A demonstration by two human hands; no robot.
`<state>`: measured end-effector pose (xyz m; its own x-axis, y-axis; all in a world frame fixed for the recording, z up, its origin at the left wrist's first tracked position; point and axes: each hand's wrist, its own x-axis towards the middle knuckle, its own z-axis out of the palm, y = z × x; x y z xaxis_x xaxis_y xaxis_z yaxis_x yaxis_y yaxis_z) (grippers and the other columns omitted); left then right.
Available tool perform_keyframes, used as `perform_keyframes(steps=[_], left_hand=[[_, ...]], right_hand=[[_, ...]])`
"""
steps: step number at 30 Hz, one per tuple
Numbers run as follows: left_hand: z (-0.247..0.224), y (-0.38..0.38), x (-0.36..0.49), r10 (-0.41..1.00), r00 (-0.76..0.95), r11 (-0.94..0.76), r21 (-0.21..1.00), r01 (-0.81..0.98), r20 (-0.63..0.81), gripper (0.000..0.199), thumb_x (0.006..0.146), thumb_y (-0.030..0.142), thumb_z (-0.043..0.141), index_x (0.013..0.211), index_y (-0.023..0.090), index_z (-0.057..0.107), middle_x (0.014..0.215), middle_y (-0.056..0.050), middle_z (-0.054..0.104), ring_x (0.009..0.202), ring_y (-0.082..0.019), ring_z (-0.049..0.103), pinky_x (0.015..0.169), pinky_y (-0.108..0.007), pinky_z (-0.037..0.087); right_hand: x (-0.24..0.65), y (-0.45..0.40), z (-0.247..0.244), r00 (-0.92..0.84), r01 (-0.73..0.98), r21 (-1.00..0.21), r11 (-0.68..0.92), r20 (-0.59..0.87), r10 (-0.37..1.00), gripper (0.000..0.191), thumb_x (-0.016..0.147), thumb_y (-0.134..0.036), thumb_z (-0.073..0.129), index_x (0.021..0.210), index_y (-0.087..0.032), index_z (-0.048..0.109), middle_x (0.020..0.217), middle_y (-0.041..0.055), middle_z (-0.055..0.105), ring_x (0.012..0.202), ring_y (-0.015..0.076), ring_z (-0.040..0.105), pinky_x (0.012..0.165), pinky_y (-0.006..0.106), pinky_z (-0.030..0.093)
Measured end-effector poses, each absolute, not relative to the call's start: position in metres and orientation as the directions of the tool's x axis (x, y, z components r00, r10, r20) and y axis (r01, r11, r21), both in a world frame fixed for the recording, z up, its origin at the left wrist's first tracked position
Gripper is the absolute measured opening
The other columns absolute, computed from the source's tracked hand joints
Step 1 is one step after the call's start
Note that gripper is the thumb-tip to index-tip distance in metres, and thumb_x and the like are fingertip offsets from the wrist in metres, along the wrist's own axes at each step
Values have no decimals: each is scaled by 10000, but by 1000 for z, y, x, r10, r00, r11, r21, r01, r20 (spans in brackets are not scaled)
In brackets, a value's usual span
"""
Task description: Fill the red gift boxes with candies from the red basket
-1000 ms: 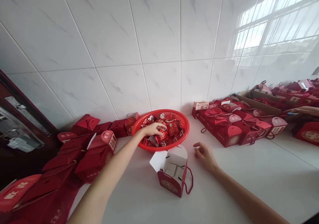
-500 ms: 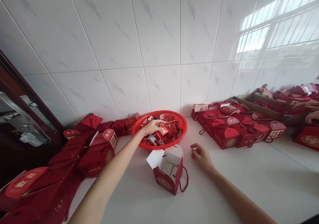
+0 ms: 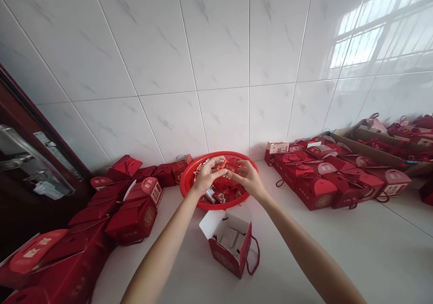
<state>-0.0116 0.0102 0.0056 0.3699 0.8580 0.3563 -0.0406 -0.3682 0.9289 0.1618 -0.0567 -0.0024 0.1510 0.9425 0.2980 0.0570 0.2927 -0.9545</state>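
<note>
Over the red plastic basket (image 3: 184, 191), my two hands meet with fingertips pinched together. My left hand (image 3: 209, 177) is closed on a red-and-gold wrapped candy (image 3: 230, 173), partly hidden by the fingers. From the other side, the thumb and fingers of my right hand (image 3: 251, 178) close on the same candy. Below them in the basket lie wrapped sweets (image 3: 221, 197), mostly red, with a silvery one among them. In front of the basket stands a red gift box (image 3: 228, 254), its top flaps raised, pale pieces inside and a cord handle hanging at its right.
Red gift boxes (image 3: 133, 218) line the left side, beside a dark door with a metal handle (image 3: 20, 159). More closed red boxes (image 3: 314, 191) are grouped at the right, near a cardboard carton (image 3: 382, 148) holding red items. A tiled wall (image 3: 223, 119) rises behind the basket.
My right hand has moved from the tabletop up to the basket and met my left hand at the candy. The view has shifted slightly. The co-worker's hands at the right have left the view.
</note>
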Motion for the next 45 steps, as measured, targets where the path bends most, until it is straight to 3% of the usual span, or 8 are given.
perform_keyframes(steps=[4, 10, 17, 20, 32, 38, 45], left_hand=[[1, 9, -17, 893, 299, -338, 940, -47, 336, 495, 683, 349, 827, 1142, 197, 722, 1275, -104, 701, 1243, -303, 611, 1005, -408, 540], [-6, 10, -23, 928, 279, -213, 966, -148, 248, 420, 740, 434, 772, 1078, 184, 766, 1298, -102, 700, 1248, -326, 617, 996, -434, 566], [-13, 15, -24, 943, 235, -196, 965, -176, 234, 431, 722, 318, 804, 1121, 171, 737, 1279, -105, 707, 1189, -308, 657, 1001, -459, 570], [-14, 16, -24, 946, 230, -205, 970, -128, 230, 423, 709, 310, 814, 1100, 169, 739, 1218, -99, 732, 1147, -300, 675, 993, -452, 570], [-12, 17, -19, 948, 250, -169, 977, -130, 197, 289, 710, 376, 795, 905, 163, 777, 1029, -77, 788, 1077, -297, 703, 1023, -465, 538], [-11, 16, -21, 947, 233, -209, 974, -85, 223, 348, 641, 319, 844, 947, 166, 779, 1084, -84, 781, 1067, -292, 703, 989, -444, 553], [-12, 15, -24, 944, 191, -276, 961, 6, 270, 379, 672, 333, 845, 1009, 174, 774, 1139, -88, 770, 1146, -308, 675, 1039, -455, 508]], right_hand=[[149, -37, -4, -26, -141, -964, 224, 230, 973, 457, 625, -497, 847, 917, -217, 633, 659, -23, 605, 648, 175, 593, 606, 323, 521], [143, -34, -5, 28, -274, -953, 131, 128, 991, 413, 566, -411, 878, 843, -199, 656, 685, -18, 656, 589, 126, 558, 522, 256, 475], [149, -31, -12, 127, -324, -939, 119, 81, 989, 484, 552, -442, 899, 910, -204, 678, 739, -12, 686, 548, 139, 586, 465, 275, 506], [150, -30, -14, 151, -325, -934, 146, 102, 983, 491, 557, -442, 903, 923, -209, 673, 823, 19, 731, 632, 178, 647, 500, 284, 528], [148, -36, -10, 136, -262, -947, 184, 152, 979, 308, 651, -450, 844, 768, -213, 686, 794, 27, 723, 729, 203, 663, 644, 315, 548], [148, -36, -11, 147, -267, -948, 175, 140, 979, 344, 639, -464, 853, 759, -208, 658, 801, 30, 707, 726, 199, 649, 665, 318, 551], [148, -31, -14, 164, -318, -933, 168, 121, 979, 358, 612, -457, 841, 712, -219, 594, 781, 19, 676, 681, 181, 609, 583, 294, 519]])
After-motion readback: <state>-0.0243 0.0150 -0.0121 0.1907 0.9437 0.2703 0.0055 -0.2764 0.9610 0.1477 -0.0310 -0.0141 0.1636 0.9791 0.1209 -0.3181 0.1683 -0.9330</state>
